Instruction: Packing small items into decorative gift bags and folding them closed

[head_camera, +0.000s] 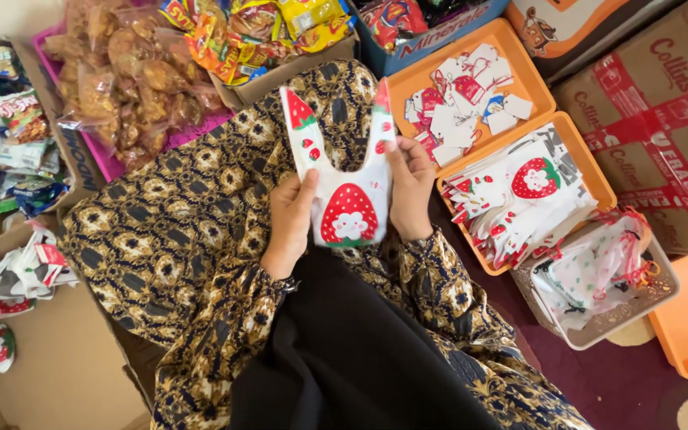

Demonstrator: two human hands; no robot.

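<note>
A small white plastic bag [349, 203] printed with a red strawberry and with two long ear-like handles is held upright over my lap. My left hand [290, 223] grips its left edge and my right hand [410, 187] grips its right edge. The handles point away from me, each tipped with a strawberry print. Below it lies my patterned black-and-gold sleeve and dress.
An orange tray [591, 171] on the right holds a stack of flat strawberry bags; another orange tray [416, 76] behind holds paper tags. A clear tub [607, 322] holds bags with red ties. Snack packets [129, 80] fill boxes at the back. Filled bags [5, 295] lie at left.
</note>
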